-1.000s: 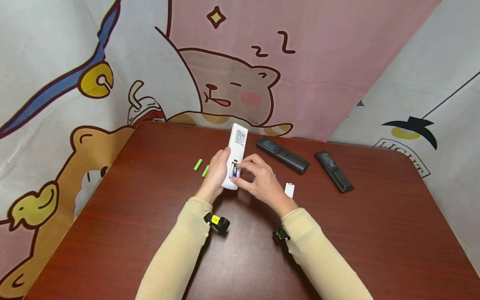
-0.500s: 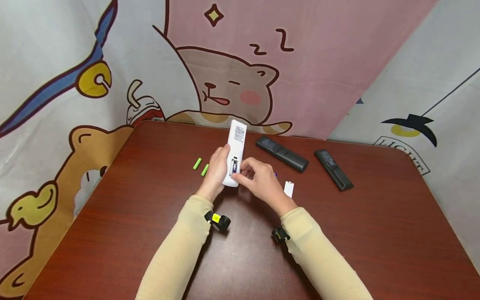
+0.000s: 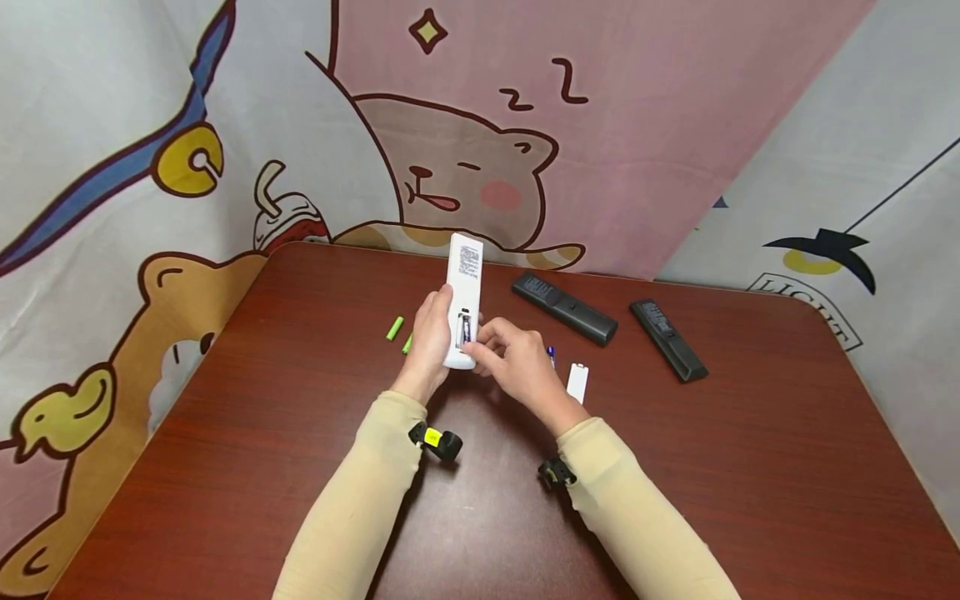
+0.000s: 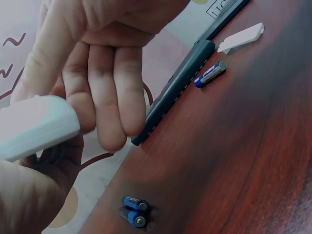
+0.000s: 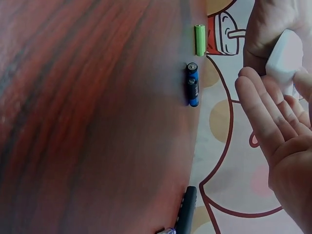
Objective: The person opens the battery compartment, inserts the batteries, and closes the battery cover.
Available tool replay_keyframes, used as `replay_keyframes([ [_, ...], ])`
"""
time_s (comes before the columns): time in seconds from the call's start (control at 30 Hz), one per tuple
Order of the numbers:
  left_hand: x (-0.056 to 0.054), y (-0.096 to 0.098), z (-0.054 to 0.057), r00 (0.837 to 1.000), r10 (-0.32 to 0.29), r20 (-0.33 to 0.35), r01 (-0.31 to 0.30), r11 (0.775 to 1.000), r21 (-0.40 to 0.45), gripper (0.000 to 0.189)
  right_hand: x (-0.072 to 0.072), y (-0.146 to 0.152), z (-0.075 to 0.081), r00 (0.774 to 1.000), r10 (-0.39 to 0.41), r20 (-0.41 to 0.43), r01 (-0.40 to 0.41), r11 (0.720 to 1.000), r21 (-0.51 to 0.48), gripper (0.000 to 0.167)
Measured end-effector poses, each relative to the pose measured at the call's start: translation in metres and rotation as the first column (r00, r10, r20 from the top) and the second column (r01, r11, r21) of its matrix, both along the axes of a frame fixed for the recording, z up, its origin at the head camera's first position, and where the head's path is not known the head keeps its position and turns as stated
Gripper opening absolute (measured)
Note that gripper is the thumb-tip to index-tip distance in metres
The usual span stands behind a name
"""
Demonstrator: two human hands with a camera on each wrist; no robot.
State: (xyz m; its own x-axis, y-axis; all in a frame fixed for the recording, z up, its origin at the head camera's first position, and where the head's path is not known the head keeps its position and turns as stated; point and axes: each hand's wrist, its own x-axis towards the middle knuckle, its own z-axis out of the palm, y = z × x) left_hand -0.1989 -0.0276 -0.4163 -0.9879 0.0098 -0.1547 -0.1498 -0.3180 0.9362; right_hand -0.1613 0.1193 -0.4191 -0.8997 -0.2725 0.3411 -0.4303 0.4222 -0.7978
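Observation:
My left hand (image 3: 429, 337) grips a white remote control (image 3: 467, 287), its labelled back turned up toward the head camera. In the open battery compartment a dark blue battery (image 3: 466, 330) shows. With my right hand (image 3: 519, 358), I pinch the lower end of the remote, the thumb at the compartment and the index finger against the side. The other right fingers (image 4: 105, 97) extend past the remote in the left wrist view. On the table, a white battery cover (image 3: 577, 382) lies right of my right hand, near a loose blue battery (image 3: 551, 355).
Two black remotes, one nearer (image 3: 566, 308) and one farther right (image 3: 667, 342), lie face down on the brown table (image 3: 225, 467). Green batteries (image 3: 395, 328) lie left of my left hand. A pair of blue batteries (image 5: 193, 85) shows in both wrist views. Behind hangs a cartoon curtain (image 3: 615, 167).
The white remote has shifted slightly left and away, both hands moving with it. My right index finger has come off the compartment to the remote's side, while the thumb stays at the compartment.

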Motion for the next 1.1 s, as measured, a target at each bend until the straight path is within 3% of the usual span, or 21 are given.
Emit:
replay_keyframes([
  [0.23,0.001,0.001,0.001,1.000,0.000,-0.027,-0.001,1.000,-0.016,0.035,0.000,-0.002,0.000,0.999,-0.034,0.042,0.035,0.999,-0.021,0.018],
  [0.33,0.000,0.002,0.000,0.999,0.013,-0.042,-0.013,1.000,-0.001,0.034,-0.001,-0.003,0.001,0.993,-0.039,0.109,0.046,0.997,-0.067,0.018],
  [0.5,0.000,0.004,-0.001,0.998,0.027,-0.050,-0.026,1.000,0.018,0.031,-0.003,-0.006,0.002,0.967,-0.047,0.251,0.083,0.987,-0.137,0.017],
  [0.67,0.000,0.004,-0.003,0.999,0.028,-0.043,-0.028,1.000,0.010,0.032,-0.003,-0.008,0.003,0.947,-0.071,0.314,0.118,0.984,-0.131,0.017],
  [0.93,0.002,0.001,-0.002,0.999,0.026,-0.043,-0.026,1.000,-0.009,0.033,0.001,-0.005,0.001,0.955,-0.075,0.287,0.105,0.991,-0.089,0.018],
  [1.1,0.000,-0.001,0.000,0.999,0.032,-0.035,-0.032,0.999,0.011,0.032,0.000,0.005,0.000,0.968,-0.082,0.237,0.080,0.997,0.018,0.017],
])
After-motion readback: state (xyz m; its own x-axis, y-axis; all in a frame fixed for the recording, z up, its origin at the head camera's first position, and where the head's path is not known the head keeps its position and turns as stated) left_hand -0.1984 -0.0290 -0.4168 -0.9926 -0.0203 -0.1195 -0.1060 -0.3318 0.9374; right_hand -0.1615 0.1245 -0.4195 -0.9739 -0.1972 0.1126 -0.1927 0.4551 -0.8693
